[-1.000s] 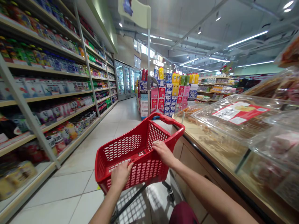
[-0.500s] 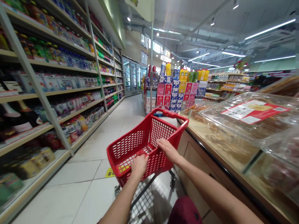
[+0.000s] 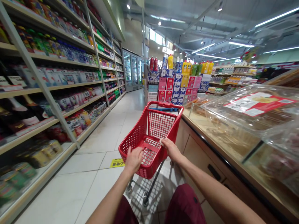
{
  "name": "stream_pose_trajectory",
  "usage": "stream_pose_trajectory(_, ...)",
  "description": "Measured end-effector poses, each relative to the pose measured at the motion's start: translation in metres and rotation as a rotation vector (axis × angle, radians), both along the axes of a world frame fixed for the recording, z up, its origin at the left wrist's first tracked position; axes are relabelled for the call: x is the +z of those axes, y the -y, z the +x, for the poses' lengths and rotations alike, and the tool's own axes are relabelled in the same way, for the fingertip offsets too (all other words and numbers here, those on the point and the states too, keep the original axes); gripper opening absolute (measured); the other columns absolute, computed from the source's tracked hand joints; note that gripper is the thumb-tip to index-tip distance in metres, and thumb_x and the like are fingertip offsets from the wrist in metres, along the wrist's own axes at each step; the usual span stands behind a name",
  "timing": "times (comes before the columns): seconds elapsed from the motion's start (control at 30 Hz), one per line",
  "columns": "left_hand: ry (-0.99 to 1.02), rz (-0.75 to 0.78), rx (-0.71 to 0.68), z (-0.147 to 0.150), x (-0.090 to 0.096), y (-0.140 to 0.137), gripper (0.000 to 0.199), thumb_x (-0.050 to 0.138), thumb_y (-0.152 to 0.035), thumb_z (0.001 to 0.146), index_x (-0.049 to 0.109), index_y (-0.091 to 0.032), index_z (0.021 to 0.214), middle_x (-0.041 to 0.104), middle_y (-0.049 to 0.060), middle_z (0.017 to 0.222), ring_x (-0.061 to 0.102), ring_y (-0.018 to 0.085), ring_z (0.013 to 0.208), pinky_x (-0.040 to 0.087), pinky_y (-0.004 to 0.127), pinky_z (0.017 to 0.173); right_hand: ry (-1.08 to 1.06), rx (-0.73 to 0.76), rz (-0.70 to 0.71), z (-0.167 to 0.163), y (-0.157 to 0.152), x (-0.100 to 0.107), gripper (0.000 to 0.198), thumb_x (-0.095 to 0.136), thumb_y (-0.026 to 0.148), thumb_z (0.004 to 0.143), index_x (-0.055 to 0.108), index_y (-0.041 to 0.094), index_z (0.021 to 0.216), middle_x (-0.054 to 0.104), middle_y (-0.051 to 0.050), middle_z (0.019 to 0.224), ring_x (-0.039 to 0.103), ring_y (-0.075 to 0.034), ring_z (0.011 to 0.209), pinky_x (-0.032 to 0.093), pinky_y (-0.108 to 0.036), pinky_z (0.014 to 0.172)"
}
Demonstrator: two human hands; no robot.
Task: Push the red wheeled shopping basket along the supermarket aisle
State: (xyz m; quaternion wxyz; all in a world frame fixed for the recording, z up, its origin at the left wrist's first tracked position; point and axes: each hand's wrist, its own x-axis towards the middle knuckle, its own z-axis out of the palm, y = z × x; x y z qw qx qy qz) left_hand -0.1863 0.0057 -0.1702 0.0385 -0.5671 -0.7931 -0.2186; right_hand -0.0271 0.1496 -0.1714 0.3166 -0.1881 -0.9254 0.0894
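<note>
A small red plastic shopping cart (image 3: 161,124) stands before me on a wheeled metal frame, its handle at the far end. The perforated basket holds nothing that I can see. My right hand (image 3: 171,149) is closed over the basket's right rim, with a small whitish patch at the fingertips that I cannot make out. At the near left corner, my left hand (image 3: 134,160) is over the rim with its fingers apart; whether it touches the plastic is unclear.
Drink shelves (image 3: 77,82) line the left side. A wooden counter (image 3: 193,155) with clear food boxes (image 3: 257,105) runs close along the cart's right. Stacked cartons (image 3: 168,85) stand ahead, glass-door fridges (image 3: 133,70) farther back. A yellow floor sticker (image 3: 117,163) lies left of the cart.
The cart has turned so its near end faces me more squarely, and that end has swung right. My left hand's fingers have loosened from the rim and spread; my right hand stays on the right rim.
</note>
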Motion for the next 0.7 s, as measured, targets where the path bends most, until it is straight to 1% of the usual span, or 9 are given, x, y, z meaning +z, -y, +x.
stream_pose_trajectory(0.07,-0.065,-0.002,0.196,-0.014,-0.005,0.006,0.037,0.031,-0.028,0.083,0.051,-0.014,0.111,0.046,0.013,0.127,0.036,0.025,0.121,0.018,0.052,0.102,0.027,-0.059,-0.044,0.012,-0.003,0.003,0.034,0.038,0.012,0.083,0.056,0.016,0.112,0.056,-0.01,0.116,0.048,-0.018,0.112,0.037,-0.039,0.097)
stream_pose_trajectory(0.13,-0.095,-0.054,0.238,-0.02,-0.012,0.009,0.037,0.033,-0.029,0.082,0.056,-0.011,0.104,0.041,0.016,0.13,0.03,0.028,0.124,0.022,0.051,0.1,0.046,-0.049,-0.065,0.021,0.006,0.0,0.037,0.039,0.009,0.08,0.055,0.016,0.113,0.055,-0.009,0.118,0.046,-0.017,0.114,0.039,-0.036,0.096)
stream_pose_trajectory(0.27,-0.089,-0.052,0.141,0.002,-0.022,0.003,0.038,0.03,-0.033,0.083,0.063,-0.013,0.087,0.044,0.015,0.128,0.027,0.029,0.126,0.025,0.048,0.1,0.041,-0.115,-0.061,0.023,0.045,-0.016,0.042,0.039,0.005,0.076,0.056,0.018,0.113,0.055,-0.009,0.117,0.046,-0.018,0.114,0.038,-0.038,0.097)
stream_pose_trajectory(0.33,-0.076,-0.034,0.085,0.016,-0.023,-0.002,0.037,0.031,-0.033,0.083,0.062,-0.014,0.089,0.045,0.014,0.127,0.027,0.029,0.126,0.024,0.051,0.1,0.04,-0.164,-0.055,0.015,0.063,-0.022,0.042,0.04,0.004,0.075,0.056,0.017,0.112,0.056,-0.01,0.115,0.048,-0.019,0.112,0.037,-0.04,0.097)
stream_pose_trajectory(0.4,-0.067,-0.052,-0.045,0.022,-0.021,-0.004,0.034,0.032,-0.03,0.083,0.06,-0.016,0.095,0.047,0.012,0.126,0.029,0.027,0.125,0.022,0.051,0.101,0.051,-0.164,-0.039,0.007,0.07,-0.026,0.042,0.04,0.003,0.076,0.055,0.017,0.113,0.057,-0.01,0.115,0.048,-0.019,0.111,0.037,-0.04,0.096)
stream_pose_trajectory(0.43,-0.062,-0.062,-0.091,0.022,-0.02,-0.005,0.032,0.034,-0.027,0.082,0.059,-0.017,0.099,0.048,0.011,0.126,0.03,0.025,0.124,0.021,0.05,0.102,0.062,-0.155,-0.024,0.006,0.069,-0.028,0.042,0.04,0.003,0.076,0.053,0.017,0.114,0.056,-0.01,0.116,0.047,-0.019,0.112,0.037,-0.04,0.095)
stream_pose_trajectory(0.5,-0.046,-0.075,-0.098,0.016,-0.019,-0.005,0.033,0.036,-0.018,0.078,0.055,-0.018,0.105,0.044,0.009,0.129,0.03,0.024,0.125,0.022,0.048,0.102,0.088,-0.177,0.01,0.012,0.059,-0.03,0.041,0.039,0.004,0.078,0.051,0.016,0.116,0.053,-0.011,0.119,0.043,-0.02,0.116,0.035,-0.041,0.096)
stream_pose_trajectory(0.6,0.006,-0.082,-0.071,0.009,-0.02,-0.007,0.044,0.035,-0.005,0.07,0.054,-0.019,0.107,0.042,0.009,0.129,0.036,0.021,0.121,0.029,0.043,0.099,0.092,-0.349,0.004,0.035,0.035,-0.033,0.038,0.037,0.006,0.081,0.051,0.013,0.116,0.051,-0.015,0.121,0.039,-0.023,0.119,0.032,-0.047,0.096)
stream_pose_trajectory(0.7,0.035,-0.082,-0.177,0.015,-0.025,-0.016,0.049,0.033,0.0,0.067,0.053,-0.017,0.108,0.047,0.01,0.123,0.043,0.019,0.114,0.032,0.038,0.097,0.032,-0.468,-0.03,0.037,0.03,-0.039,0.039,0.037,0.006,0.081,0.05,0.01,0.117,0.049,-0.016,0.122,0.039,-0.024,0.119,0.032,-0.047,0.097)
